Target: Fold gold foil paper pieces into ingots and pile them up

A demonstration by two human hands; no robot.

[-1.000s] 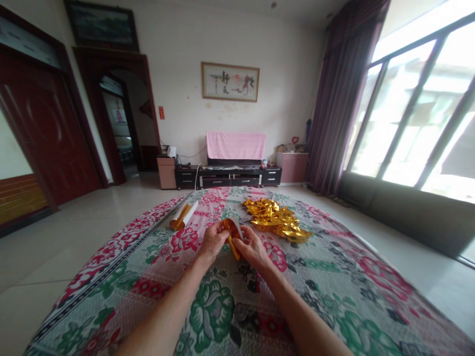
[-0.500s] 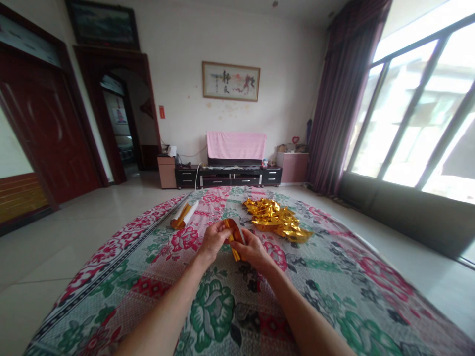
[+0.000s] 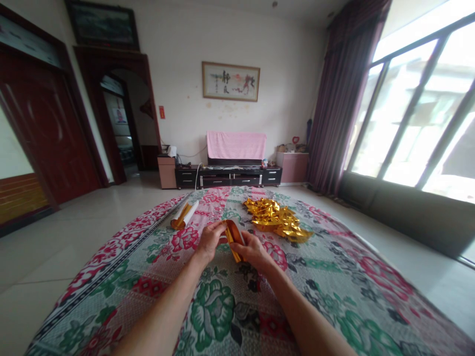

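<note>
A curved sheet of gold foil paper (image 3: 233,236) is held between both hands above the patterned cloth. My left hand (image 3: 211,240) pinches its upper left edge with thumb and fingers. On the other side, my right hand (image 3: 252,247) grips the sheet's right side, thumb lying across the gold face. Beyond my right hand lies a pile of folded gold foil pieces (image 3: 278,220). Farther left rests a curled stack of gold and white paper (image 3: 184,215).
The floral cloth (image 3: 213,311) covers the surface under my arms. Past its far edge stand a low black cabinet (image 3: 232,178) and a screen draped with a pink cloth (image 3: 236,145). A curtain (image 3: 334,109) and windows are at the right.
My left hand has shifted slightly left and the gold sheet's top has changed its curve, showing less of the pale back. My right hand has barely moved.
</note>
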